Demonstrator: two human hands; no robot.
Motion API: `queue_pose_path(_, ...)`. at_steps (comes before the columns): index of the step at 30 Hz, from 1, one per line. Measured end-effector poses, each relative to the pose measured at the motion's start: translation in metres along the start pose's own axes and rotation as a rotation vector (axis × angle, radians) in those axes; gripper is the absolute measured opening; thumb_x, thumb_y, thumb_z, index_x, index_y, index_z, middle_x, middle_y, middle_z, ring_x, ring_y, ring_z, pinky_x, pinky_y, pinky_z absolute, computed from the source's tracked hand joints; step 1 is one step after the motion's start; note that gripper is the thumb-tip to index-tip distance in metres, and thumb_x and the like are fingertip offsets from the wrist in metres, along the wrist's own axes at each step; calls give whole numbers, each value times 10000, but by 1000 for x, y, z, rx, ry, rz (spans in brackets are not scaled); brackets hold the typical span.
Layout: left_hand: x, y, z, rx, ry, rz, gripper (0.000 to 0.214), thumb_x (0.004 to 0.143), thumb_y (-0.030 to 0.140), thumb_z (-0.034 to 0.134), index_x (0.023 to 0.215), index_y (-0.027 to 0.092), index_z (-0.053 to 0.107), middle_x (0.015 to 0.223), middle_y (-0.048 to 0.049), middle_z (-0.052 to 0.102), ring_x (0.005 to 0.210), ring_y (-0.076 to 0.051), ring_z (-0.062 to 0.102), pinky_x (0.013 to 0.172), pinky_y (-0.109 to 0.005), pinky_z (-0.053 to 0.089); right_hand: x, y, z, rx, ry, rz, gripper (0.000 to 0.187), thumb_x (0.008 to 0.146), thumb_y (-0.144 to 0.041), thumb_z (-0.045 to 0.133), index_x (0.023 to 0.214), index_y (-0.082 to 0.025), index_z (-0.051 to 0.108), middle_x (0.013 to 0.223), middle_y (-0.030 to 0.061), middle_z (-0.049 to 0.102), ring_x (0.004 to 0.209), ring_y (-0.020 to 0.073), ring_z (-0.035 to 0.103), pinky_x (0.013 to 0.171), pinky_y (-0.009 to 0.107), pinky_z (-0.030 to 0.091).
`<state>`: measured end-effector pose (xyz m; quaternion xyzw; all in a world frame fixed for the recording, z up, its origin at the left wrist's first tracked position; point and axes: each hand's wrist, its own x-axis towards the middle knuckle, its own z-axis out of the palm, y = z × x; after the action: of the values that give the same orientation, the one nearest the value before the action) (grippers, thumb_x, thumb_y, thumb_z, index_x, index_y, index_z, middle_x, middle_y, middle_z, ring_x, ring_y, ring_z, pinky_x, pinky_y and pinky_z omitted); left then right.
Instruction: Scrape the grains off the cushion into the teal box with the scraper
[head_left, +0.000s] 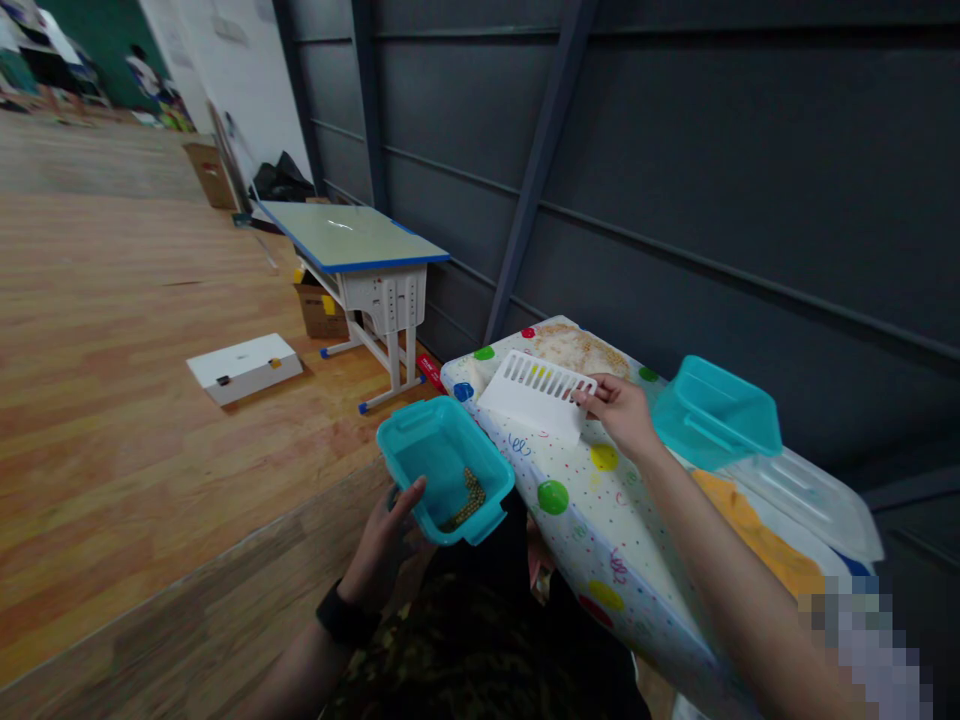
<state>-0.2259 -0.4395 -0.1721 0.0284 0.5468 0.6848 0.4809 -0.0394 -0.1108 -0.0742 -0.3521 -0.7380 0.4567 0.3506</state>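
My left hand (pixel 401 515) grips the near left rim of a teal plastic tub (pixel 431 450), which is held tilted off the table's front edge. Small brown-yellow grains or beads (pixel 471 500) lie gathered in the tub's near right corner. Over the tablecloth, my right hand (pixel 611 405) pinches the right end of a white slotted plastic piece (pixel 536 400), with a row of slots along its upper edge. Behind that piece, a spread of tan grains (pixel 577 348) rests on the table.
A patterned cloth covers the table (pixel 555 460). To the right are another teal tub (pixel 720 410), a clear lid (pixel 817 500) and an orange cloth (pixel 750 530). Dark wall panels (pixel 675 200) run behind. A school desk (pixel 360 240) and a white box (pixel 244 368) stand on the floor at left.
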Motion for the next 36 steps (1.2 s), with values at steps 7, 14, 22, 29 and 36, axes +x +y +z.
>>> queue_pose_path(7,-6,3,1,-4,6,18,705,944,540,931,1537,226,713,1522,-189,817,1191,-340,873,794,-384,753,28,-5,11,16,21,20,467,610,-550,999,826,-234,731,725,26,759,649,198,658,576,316,526)
queue_pose_path(14,-15,8,12,-21,44,-31,508,1070,390,787,1520,166,712,1455,-209,840,1096,-317,888,687,-332,725,28,-8,-12,113,-7,120,503,537,-483,1045,849,-221,752,818,65,825,712,228,735,630,359,612)
queue_pose_path(22,-11,3,13,-12,36,-49,538,1075,375,773,1551,140,683,1478,-232,825,1107,-336,878,704,-353,731,35,-8,-15,64,-114,173,448,546,-428,1030,835,-213,766,822,70,833,729,230,745,635,358,623)
queue_pose_path(29,-11,-4,10,2,8,-25,565,1065,398,783,1566,160,674,1522,-220,808,1087,-329,881,708,-363,737,64,-2,11,107,-28,207,366,596,-306,1004,823,-207,734,785,50,812,696,206,725,647,349,627)
queue_pose_path(36,-2,-18,4,-10,-10,-20,660,1016,471,849,1587,186,680,1466,-213,836,1086,-345,888,719,-364,744,73,-7,14,100,-22,206,368,621,-323,983,849,-210,718,797,37,797,773,234,756,724,389,649)
